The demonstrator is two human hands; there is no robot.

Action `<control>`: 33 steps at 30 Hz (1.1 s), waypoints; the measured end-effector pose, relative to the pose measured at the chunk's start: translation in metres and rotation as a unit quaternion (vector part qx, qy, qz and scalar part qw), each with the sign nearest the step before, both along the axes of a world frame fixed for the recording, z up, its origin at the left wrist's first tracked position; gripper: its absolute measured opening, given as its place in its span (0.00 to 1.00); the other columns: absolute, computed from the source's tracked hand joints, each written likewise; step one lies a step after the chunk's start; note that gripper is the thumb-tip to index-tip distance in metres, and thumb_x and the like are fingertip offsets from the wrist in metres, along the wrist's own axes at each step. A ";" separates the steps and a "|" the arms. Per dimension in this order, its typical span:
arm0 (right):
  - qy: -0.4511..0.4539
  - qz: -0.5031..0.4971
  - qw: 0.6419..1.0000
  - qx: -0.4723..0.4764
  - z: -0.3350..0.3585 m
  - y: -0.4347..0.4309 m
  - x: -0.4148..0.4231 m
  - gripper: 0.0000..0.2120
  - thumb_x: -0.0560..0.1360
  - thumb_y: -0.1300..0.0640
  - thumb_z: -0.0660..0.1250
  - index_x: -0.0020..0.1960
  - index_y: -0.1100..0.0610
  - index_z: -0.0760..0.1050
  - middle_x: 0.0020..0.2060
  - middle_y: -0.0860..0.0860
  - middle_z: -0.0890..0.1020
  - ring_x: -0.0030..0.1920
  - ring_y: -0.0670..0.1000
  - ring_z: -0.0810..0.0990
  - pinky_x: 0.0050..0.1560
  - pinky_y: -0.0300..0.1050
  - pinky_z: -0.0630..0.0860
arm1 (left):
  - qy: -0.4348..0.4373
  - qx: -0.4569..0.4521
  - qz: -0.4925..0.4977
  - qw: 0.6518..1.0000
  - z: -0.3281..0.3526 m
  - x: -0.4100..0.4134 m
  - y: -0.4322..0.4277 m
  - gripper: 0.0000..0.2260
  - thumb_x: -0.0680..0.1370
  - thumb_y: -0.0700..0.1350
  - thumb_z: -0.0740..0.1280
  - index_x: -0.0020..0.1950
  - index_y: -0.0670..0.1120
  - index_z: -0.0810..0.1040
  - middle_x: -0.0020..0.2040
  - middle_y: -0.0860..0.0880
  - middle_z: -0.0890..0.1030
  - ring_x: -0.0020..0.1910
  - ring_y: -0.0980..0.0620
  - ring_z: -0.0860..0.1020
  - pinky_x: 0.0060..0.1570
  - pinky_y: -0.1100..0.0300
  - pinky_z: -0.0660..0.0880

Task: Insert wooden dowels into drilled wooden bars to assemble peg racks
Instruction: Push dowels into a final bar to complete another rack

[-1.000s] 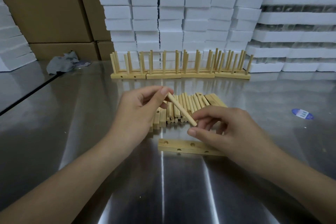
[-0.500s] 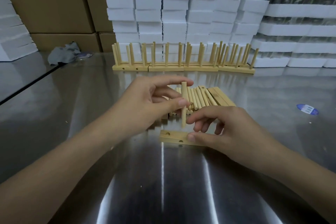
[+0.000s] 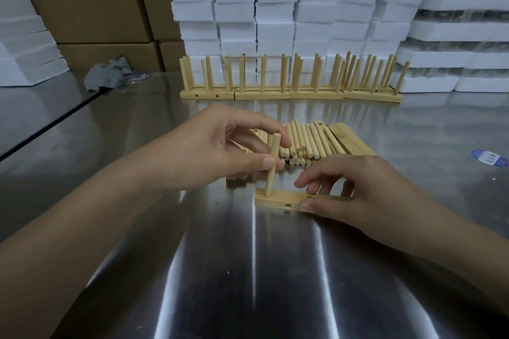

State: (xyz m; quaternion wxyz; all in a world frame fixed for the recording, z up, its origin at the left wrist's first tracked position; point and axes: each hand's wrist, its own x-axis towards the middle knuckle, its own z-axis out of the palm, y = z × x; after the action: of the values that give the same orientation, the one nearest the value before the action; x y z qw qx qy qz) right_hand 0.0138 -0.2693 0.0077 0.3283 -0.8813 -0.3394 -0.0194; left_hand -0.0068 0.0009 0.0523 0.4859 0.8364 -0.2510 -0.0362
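Note:
A drilled wooden bar (image 3: 281,199) lies flat on the steel table (image 3: 248,270) in front of me. My left hand (image 3: 220,151) pinches a wooden dowel (image 3: 272,165) between thumb and fingers; the dowel stands upright with its lower end in the bar's leftmost top hole. My right hand (image 3: 355,187) holds the right part of the bar, thumb on its front face and fingers over its top and back. Just behind lies a pile of loose dowels (image 3: 305,143) on spare bars (image 3: 352,139).
A row of finished peg racks (image 3: 292,82) stands further back across the table. Behind it rise stacks of white foam boxes (image 3: 275,8) and cardboard cartons (image 3: 91,3). A grey rag (image 3: 107,74) lies at the back left, a blue sticker (image 3: 489,158) at the right.
The dowel went from slanted between both hands to upright in my left hand, then down into the bar's left hole. My right hand let go of it and settled on the bar.

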 end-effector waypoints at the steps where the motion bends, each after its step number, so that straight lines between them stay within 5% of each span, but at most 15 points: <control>1: 0.001 0.000 1.000 0.001 0.000 0.000 0.000 0.10 0.72 0.44 0.78 0.53 0.40 0.84 0.47 0.36 0.83 0.51 0.42 0.82 0.47 0.30 0.73 | -0.003 0.008 -0.001 1.000 0.002 -0.001 0.000 0.11 0.79 0.39 0.75 0.60 0.50 0.85 0.51 0.49 0.90 0.52 0.49 0.89 0.52 0.63 0.83; 5: -0.004 0.001 1.000 0.000 0.000 0.001 0.000 0.10 0.72 0.45 0.78 0.53 0.40 0.84 0.46 0.36 0.83 0.50 0.42 0.82 0.47 0.30 0.73 | -0.023 0.025 0.020 0.999 0.002 -0.002 0.001 0.09 0.80 0.39 0.75 0.57 0.49 0.84 0.48 0.50 0.90 0.49 0.52 0.89 0.48 0.65 0.82; 11: -0.001 -0.003 1.000 0.005 -0.001 0.000 0.001 0.10 0.71 0.42 0.77 0.53 0.39 0.84 0.47 0.37 0.84 0.51 0.42 0.82 0.48 0.30 0.74 | -0.016 0.056 -0.005 0.998 0.002 -0.003 -0.001 0.09 0.81 0.39 0.73 0.57 0.51 0.82 0.52 0.51 0.89 0.55 0.52 0.88 0.55 0.51 0.85; 16: -0.007 -0.009 1.000 0.018 -0.002 0.002 0.000 0.11 0.71 0.43 0.78 0.53 0.38 0.84 0.48 0.37 0.83 0.51 0.43 0.82 0.47 0.33 0.75 | 0.002 0.069 -0.017 0.997 0.003 -0.005 0.001 0.09 0.83 0.38 0.70 0.55 0.53 0.81 0.53 0.52 0.89 0.56 0.55 0.87 0.57 0.53 0.85; 20: 0.003 -0.011 0.981 0.192 0.017 0.016 -0.006 0.13 0.74 0.41 0.75 0.58 0.40 0.83 0.49 0.42 0.84 0.49 0.45 0.84 0.43 0.41 0.82 | 0.000 0.063 -0.003 0.998 0.001 -0.004 -0.001 0.10 0.82 0.40 0.73 0.60 0.52 0.82 0.50 0.52 0.90 0.52 0.53 0.88 0.57 0.50 0.85; 23: 0.015 0.032 0.973 0.229 0.036 0.031 -0.006 0.15 0.75 0.41 0.75 0.60 0.43 0.83 0.47 0.46 0.85 0.47 0.47 0.84 0.40 0.36 0.79 | -0.004 0.057 0.010 0.998 -0.004 -0.004 -0.004 0.11 0.78 0.44 0.78 0.60 0.50 0.85 0.47 0.51 0.90 0.50 0.52 0.89 0.59 0.45 0.84; 30: 0.013 0.063 0.973 0.223 0.030 0.048 -0.003 0.02 0.77 0.55 0.77 0.50 0.49 0.88 0.39 0.47 0.87 0.38 0.48 0.85 0.37 0.32 0.76 | -0.036 0.086 0.021 0.995 -0.012 -0.001 -0.007 0.06 0.75 0.45 0.79 0.51 0.48 0.90 0.44 0.58 0.89 0.46 0.60 0.87 0.51 0.63 0.82; 33: 0.006 0.047 0.974 0.222 0.025 0.050 -0.002 0.01 0.78 0.54 0.76 0.48 0.49 0.86 0.38 0.47 0.87 0.40 0.50 0.86 0.39 0.40 0.81 | -0.039 0.103 0.009 0.994 -0.010 -0.001 -0.008 0.04 0.77 0.45 0.78 0.49 0.53 0.89 0.39 0.61 0.87 0.41 0.62 0.86 0.43 0.68 0.79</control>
State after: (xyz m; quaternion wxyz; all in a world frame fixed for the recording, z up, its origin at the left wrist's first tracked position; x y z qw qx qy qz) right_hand 0.0114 -0.2194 0.0331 0.5179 -0.7697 -0.3660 -0.0735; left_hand -0.0083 -0.0076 0.0419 0.3875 0.8849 -0.2574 -0.0251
